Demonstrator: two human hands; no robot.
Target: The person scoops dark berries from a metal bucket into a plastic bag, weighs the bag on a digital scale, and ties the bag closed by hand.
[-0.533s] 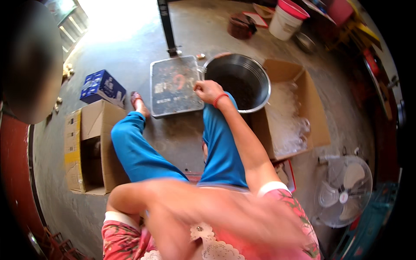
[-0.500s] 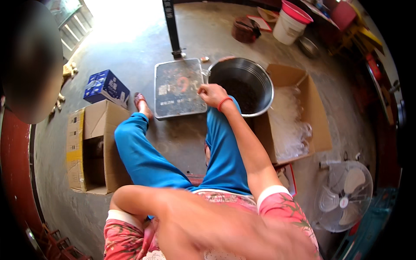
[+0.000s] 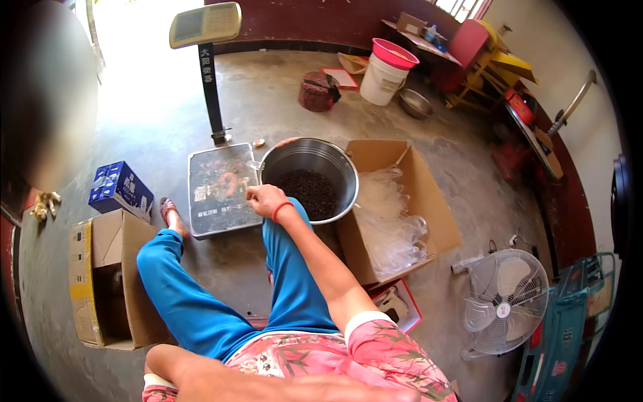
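Observation:
My right hand (image 3: 266, 201), a red band at its wrist, rests by my right knee with fingers curled. Whether anything is inside them is hidden. Close beyond it stands a metal bucket (image 3: 347, 175) with small dark round pieces (image 3: 305, 191) at the bottom. Left of the bucket, beside my fingertips, lies the grey platform of a scale (image 3: 218, 194), bare of any load, with a dark post and a display (image 3: 206, 25). My left arm crosses my body at the lower edge. The left hand (image 3: 362, 391) is blurred and partly cut off, its fingers unclear.
Right of the bucket, an open cardboard box (image 3: 429, 201) holds clear plastic bags (image 3: 392, 231). A standing fan (image 3: 504, 305) is farther right. At left are another open carton (image 3: 140, 275) and a blue box (image 3: 120, 189). A white bucket (image 3: 380, 87) with a pink basin stands beyond.
The view has tilted up and turned right, so the scale's display and far wall now show. My left arm has dropped toward the lower edge. The right hand stays by the knee.

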